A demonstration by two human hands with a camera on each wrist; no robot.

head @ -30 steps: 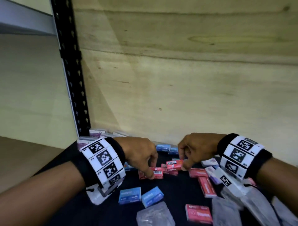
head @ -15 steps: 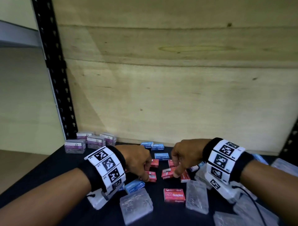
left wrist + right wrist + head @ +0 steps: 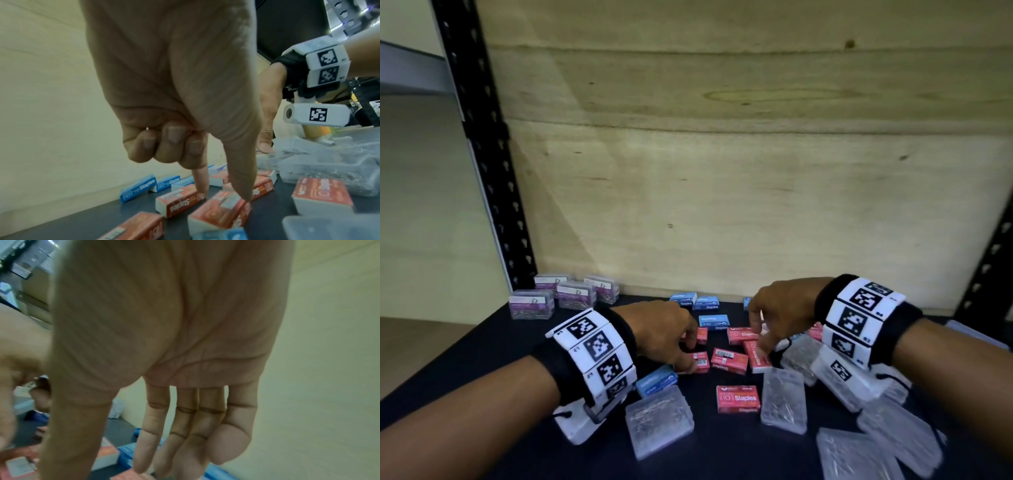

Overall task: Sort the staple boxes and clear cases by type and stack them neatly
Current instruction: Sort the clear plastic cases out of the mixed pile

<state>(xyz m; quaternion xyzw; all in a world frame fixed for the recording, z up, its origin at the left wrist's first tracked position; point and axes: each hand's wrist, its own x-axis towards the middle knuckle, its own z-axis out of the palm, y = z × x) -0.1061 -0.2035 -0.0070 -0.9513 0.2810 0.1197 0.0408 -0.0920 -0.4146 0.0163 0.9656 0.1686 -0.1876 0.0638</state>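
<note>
Several red staple boxes (image 3: 730, 359) lie scattered mid-shelf, with blue staple boxes (image 3: 714, 321) behind them and flat clear cases (image 3: 784, 399) in front and to the right. My left hand (image 3: 690, 351) has three fingers curled. Its straight index finger (image 3: 200, 186) touches one red box (image 3: 180, 200), and its thumb touches a nearer red box (image 3: 222, 211). My right hand (image 3: 760, 341) hovers with straight fingers (image 3: 152, 434) over another red box (image 3: 756, 356), holding nothing.
Clear boxes with purple labels (image 3: 566, 294) stand grouped at the back left beside a black rack post (image 3: 493, 171). A plywood wall (image 3: 756, 205) closes the back. One blue box (image 3: 655, 379) and a clear case (image 3: 659, 419) lie by my left wrist on the black shelf (image 3: 465, 370).
My right hand has let go of the red box it pinched and straightened its fingers. My left hand stays among the red boxes. The view has dropped and widened over the shelf.
</note>
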